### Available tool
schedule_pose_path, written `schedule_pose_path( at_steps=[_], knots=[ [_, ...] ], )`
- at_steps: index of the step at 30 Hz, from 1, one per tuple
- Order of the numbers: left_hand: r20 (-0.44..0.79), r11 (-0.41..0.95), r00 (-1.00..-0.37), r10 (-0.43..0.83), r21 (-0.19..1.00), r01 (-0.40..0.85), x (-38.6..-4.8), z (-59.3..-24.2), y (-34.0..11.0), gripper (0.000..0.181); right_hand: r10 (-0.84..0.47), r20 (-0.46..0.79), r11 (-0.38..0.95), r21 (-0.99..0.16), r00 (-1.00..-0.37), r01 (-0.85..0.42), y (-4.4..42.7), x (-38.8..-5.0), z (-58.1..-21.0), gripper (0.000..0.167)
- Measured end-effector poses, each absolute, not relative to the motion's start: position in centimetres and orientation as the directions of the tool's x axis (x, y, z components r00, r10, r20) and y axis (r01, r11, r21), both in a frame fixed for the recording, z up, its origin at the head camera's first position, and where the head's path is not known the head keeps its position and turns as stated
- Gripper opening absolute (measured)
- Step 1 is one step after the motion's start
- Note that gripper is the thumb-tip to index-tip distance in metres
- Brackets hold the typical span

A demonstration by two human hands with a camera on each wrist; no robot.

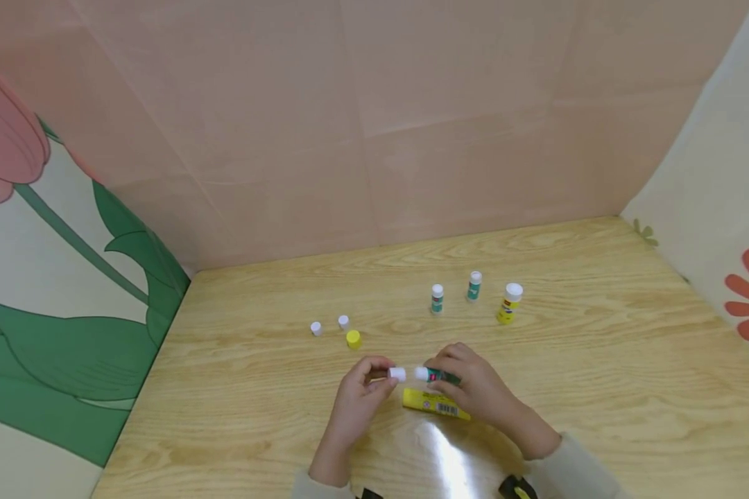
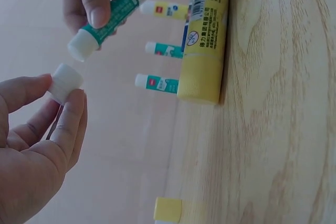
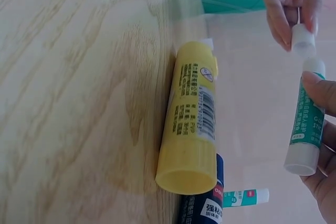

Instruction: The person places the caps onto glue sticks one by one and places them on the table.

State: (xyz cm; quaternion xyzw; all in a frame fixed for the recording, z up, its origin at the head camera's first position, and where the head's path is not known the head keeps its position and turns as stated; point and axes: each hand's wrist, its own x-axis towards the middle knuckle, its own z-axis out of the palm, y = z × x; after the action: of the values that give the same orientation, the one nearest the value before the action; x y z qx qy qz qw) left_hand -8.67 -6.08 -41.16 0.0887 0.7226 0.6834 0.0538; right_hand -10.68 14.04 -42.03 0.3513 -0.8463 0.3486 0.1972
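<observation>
My left hand (image 1: 360,396) pinches a small white cap (image 2: 66,83) between thumb and fingers. In my right hand (image 1: 479,389) is a green glue stick (image 3: 308,119), its white uncapped end turned toward that cap; a small gap separates the two. Below the hands, a large yellow glue stick (image 1: 435,404) lies on its side on the table. Close behind it lies a dark blue glue stick (image 3: 203,205), largely hidden by the yellow one in the right wrist view.
Farther back on the wooden table (image 1: 243,395) stand two green glue sticks (image 1: 437,299) and a yellow one (image 1: 510,303) with white tops. To the left sit two white caps (image 1: 315,328) and a yellow cap (image 1: 354,339). A pink cloth (image 1: 374,138) hangs behind the table.
</observation>
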Motion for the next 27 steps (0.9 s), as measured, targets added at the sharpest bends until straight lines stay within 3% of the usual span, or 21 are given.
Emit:
schedule_pose_path(
  at_steps=[17,27],
  knots=[
    [0.017,0.083,-0.981,0.195,0.996,0.034,-7.5,-38.6,-5.6,0.020,-0.485,0.567,0.493,-0.451,-0.666,-0.744,13.3,-10.5,-41.8,0.027],
    [0.027,0.062,-0.979,0.204,0.997,0.041,-7.4,-38.9,-5.5,0.020,-0.498,0.562,0.491,-0.445,-0.661,-0.749,13.2,-10.4,-41.8,0.026]
  ],
)
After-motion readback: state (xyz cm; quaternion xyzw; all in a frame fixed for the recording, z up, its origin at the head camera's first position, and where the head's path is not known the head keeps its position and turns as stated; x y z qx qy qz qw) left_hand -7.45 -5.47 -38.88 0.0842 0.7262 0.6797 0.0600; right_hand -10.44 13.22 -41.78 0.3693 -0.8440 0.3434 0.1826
